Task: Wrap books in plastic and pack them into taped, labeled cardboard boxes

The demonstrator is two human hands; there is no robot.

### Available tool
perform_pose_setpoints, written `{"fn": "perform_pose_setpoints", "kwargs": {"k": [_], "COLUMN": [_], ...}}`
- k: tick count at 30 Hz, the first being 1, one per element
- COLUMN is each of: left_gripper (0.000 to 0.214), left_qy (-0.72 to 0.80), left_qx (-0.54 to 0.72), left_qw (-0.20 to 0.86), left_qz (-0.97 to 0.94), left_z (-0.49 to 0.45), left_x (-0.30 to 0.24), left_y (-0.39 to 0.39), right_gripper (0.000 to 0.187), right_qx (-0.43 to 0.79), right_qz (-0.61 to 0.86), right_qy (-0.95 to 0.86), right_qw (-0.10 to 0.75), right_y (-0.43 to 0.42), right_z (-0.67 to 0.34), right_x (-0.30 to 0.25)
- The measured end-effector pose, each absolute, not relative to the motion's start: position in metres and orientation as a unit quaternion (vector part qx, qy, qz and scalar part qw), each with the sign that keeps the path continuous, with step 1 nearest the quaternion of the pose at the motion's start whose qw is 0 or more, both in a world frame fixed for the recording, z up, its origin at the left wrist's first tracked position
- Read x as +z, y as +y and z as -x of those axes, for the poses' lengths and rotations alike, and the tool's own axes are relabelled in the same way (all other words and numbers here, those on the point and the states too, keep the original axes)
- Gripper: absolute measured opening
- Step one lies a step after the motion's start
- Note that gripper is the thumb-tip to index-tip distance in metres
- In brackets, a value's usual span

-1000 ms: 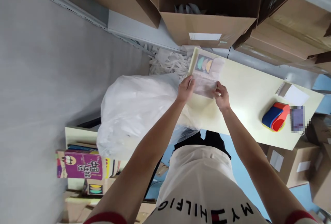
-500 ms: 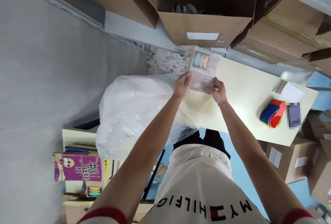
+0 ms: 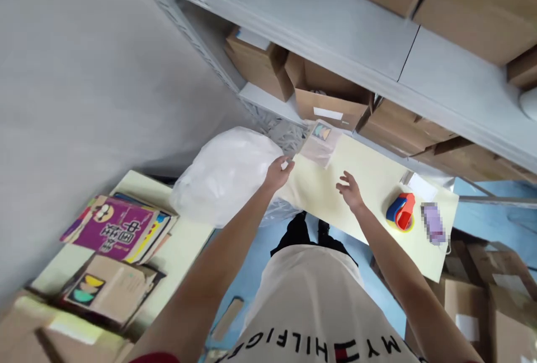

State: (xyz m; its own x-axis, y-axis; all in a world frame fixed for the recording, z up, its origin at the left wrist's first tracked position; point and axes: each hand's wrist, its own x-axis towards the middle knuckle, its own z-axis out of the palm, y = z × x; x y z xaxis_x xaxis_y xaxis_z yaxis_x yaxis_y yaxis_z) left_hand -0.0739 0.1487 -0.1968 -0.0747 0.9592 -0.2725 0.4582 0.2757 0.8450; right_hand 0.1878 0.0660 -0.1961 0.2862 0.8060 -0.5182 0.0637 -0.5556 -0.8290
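Observation:
A flat packet in clear wrap [image 3: 319, 142], with a coloured picture at its far end, lies at the far left corner of the pale yellow table [image 3: 369, 184]. My left hand [image 3: 277, 173] is near the big white plastic bag [image 3: 226, 175] at the table's left end, fingers curled and touching the bag's edge. My right hand [image 3: 349, 191] hovers over the table with its fingers spread and nothing in it, a little short of the packet.
A red and blue tape dispenser [image 3: 400, 211] and a white slip [image 3: 420, 187] sit at the table's right. Open cardboard boxes [image 3: 329, 94] fill the grey shelf behind. A side table at the left holds a purple book [image 3: 115, 226] and a packet [image 3: 104, 287]. More boxes stand on the floor at the right.
Both hands have let go of the wrapped packet, which now lies on the table. The hands drew back toward me, and my head lifted, so the view is wider.

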Motion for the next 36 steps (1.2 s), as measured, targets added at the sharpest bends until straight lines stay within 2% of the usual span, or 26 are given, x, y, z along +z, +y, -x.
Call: {"fn": "perform_pose_setpoints", "kwargs": {"k": [6,11,15,19,23,31,36], "left_gripper": [0.045,0.056,0.063,0.058,0.053,0.053,0.053], "left_qy": [0.691,0.702,0.719,0.735,0.756,0.787,0.773], "left_qx": [0.304,0.335,0.363,0.405,0.421,0.472,0.519], "left_qw": [0.468,0.456,0.431,0.401,0.377,0.332,0.333], "left_qz": [-0.458,-0.433,-0.406,-0.368,-0.329,-0.217,-0.148], "left_z": [0.088,0.102,0.122,0.151,0.192,0.268,0.286], "left_x": [-0.166,-0.155,-0.150,-0.146,-0.149,-0.168,-0.182], "left_y": [0.020,-0.065,-0.120,-0.174,-0.235,-0.352,-0.397], "right_gripper": [0.054,0.045,0.048,0.060,0.063,0.050,0.043], "right_qx": [0.574,0.603,0.625,0.636,0.637,0.645,0.638], "right_qz": [0.642,0.573,0.514,0.475,0.432,0.321,0.260], "right_qy": [-0.375,-0.462,-0.527,-0.571,-0.614,-0.691,-0.724], "right_qw": [0.342,0.309,0.259,0.211,0.173,0.052,-0.018], "right_y": [0.005,-0.014,-0.024,-0.034,-0.059,-0.145,-0.178], "right_z": [-0.188,-0.161,-0.130,-0.085,-0.019,0.109,0.166], "right_x": [-0.173,-0.158,-0.149,-0.152,-0.158,-0.178,-0.186]}}
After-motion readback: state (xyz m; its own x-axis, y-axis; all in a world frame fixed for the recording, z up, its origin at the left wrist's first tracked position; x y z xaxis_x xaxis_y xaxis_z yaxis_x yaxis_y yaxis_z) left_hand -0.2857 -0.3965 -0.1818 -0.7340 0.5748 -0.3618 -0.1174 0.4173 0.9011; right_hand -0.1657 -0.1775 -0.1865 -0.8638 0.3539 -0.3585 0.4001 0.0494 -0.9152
